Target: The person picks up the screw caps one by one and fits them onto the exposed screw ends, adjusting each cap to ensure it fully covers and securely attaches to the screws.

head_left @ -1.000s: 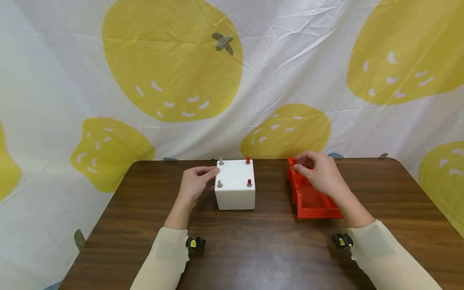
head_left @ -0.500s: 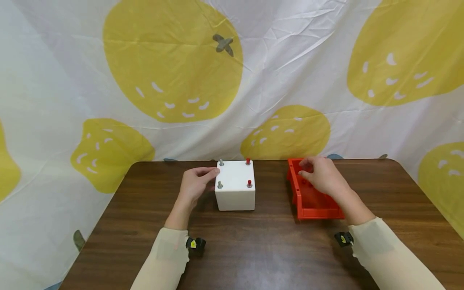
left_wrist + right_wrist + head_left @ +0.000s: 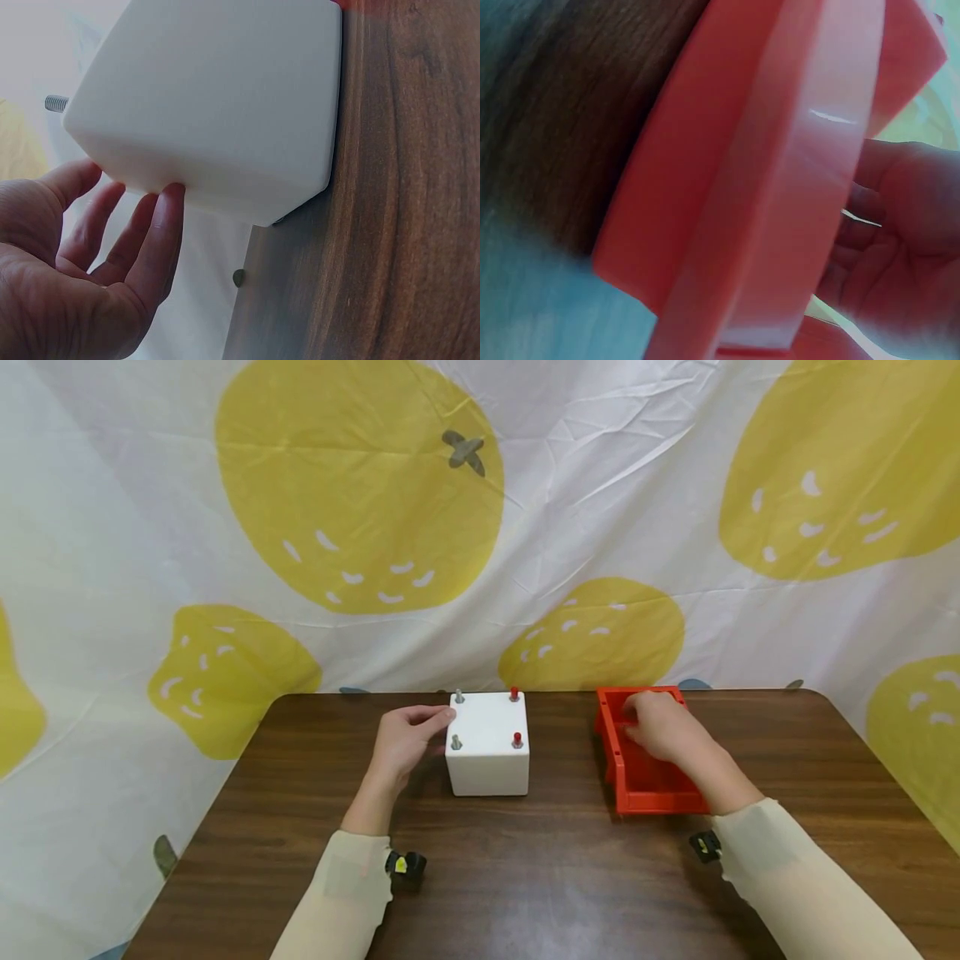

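A white box (image 3: 487, 724) stands on the table. Two bare metal bolts (image 3: 456, 742) rise from its left corners. On the right corners, red caps (image 3: 517, 739) sit over the posts. My left hand (image 3: 405, 739) touches the box's left side, its fingertips and thumb against the face in the left wrist view. To the right lies a red bin (image 3: 660, 802). My right hand (image 3: 663, 727) reaches down into it, with a gap showing between thumb and index finger. In the right wrist view, the bin wall (image 3: 780, 187) hides its fingertips.
The brown wooden table (image 3: 555, 877) extends around both things. A white curtain (image 3: 585, 510) with yellow fruit prints hangs just behind the table's back edge. The bin stands a short way right of the box, near that edge.
My right hand has moved from the bin's left rim to farther inside it, and lower. The left hand and the white box have stayed in place.
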A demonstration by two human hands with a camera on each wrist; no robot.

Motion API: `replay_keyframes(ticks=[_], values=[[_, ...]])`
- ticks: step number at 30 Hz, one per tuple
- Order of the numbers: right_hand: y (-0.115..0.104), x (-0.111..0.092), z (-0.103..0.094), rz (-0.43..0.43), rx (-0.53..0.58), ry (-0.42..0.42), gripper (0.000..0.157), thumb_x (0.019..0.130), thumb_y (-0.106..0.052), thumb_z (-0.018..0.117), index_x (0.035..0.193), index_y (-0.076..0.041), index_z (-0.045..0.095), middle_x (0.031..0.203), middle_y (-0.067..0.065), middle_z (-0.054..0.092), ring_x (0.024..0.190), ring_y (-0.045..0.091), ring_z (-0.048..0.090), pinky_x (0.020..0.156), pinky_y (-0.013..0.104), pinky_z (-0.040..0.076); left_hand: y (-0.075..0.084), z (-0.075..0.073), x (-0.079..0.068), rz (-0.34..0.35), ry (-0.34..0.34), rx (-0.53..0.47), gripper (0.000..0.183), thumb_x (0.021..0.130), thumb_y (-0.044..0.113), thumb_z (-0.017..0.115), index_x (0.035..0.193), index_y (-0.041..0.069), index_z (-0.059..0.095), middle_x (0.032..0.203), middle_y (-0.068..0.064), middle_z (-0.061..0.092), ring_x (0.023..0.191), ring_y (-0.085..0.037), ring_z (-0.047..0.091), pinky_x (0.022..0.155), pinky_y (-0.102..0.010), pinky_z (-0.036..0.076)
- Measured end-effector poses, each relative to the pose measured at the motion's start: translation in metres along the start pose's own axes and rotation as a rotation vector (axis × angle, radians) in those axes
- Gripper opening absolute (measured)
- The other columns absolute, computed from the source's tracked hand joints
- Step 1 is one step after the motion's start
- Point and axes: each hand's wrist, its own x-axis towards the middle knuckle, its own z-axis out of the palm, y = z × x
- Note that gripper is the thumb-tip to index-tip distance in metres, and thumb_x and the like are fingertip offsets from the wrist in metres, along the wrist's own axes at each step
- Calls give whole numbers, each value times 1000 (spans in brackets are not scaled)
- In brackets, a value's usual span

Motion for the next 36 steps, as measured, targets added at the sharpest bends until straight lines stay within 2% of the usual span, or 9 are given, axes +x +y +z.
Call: replay_keyframes(ticks=[3, 6, 14, 20, 26, 32, 36], values=[[0, 3, 2, 30, -18, -50, 12, 97, -5, 71, 105, 4, 71, 91, 15, 69, 83, 30, 62, 80, 48, 59, 0, 0, 0, -1, 1, 3, 30, 96, 24, 83, 119, 4, 79, 119, -15, 73, 99, -25, 71, 90, -50, 64], [0, 4, 4, 70, -34, -98, 7, 98, -7, 70, 98, 0, 69, 82, 10, 64, 79, 28, 59, 74, 43, 57, 0, 0, 0, -3, 2, 6, 31, 96, 24, 83, 119, 4, 79, 119, -14, 73, 99, -25, 71, 90, -50, 64], [0, 9, 10, 157, -87, -157, 6, 98, -8, 68, 96, -4, 64, 84, 12, 62, 79, 29, 61, 72, 45, 57, 1, 0, 0, -3, 2, -2, 29, 96, 23, 83, 118, 4, 80, 119, -14, 73, 100, -25, 71, 91, -51, 63], [1, 11, 14, 155, -107, -159, 4, 99, -5, 62, 97, -1, 64, 83, 12, 62, 75, 29, 60, 70, 43, 58, 1, 0, -1, -3, 4, 4, 30, 96, 23, 83, 119, 4, 79, 120, -13, 73, 101, -24, 71, 90, -50, 64], [0, 11, 13, 132, -118, -147, 9, 101, -2, 57, 95, -6, 63, 83, 11, 61, 74, 29, 60, 68, 43, 57, 2, 0, -1, 7, 11, -14, 30, 96, 21, 83, 117, 1, 79, 115, -15, 74, 95, -21, 72, 88, -50, 64], [-2, 11, 14, 79, -118, -144, 7, 102, -1, 58, 103, -4, 64, 85, 11, 62, 77, 29, 60, 74, 47, 60, 3, 1, -2, 10, 9, -22, 28, 97, 20, 82, 117, 0, 79, 113, -14, 75, 91, -20, 73, 88, -52, 64], [-2, 11, 15, 80, -110, -158, 6, 100, -1, 60, 104, -3, 63, 85, 11, 61, 78, 29, 60, 75, 46, 60, 3, 1, -2, 11, 9, -15, 29, 97, 20, 82, 117, 0, 79, 114, -15, 75, 92, -20, 73, 88, -51, 64]])
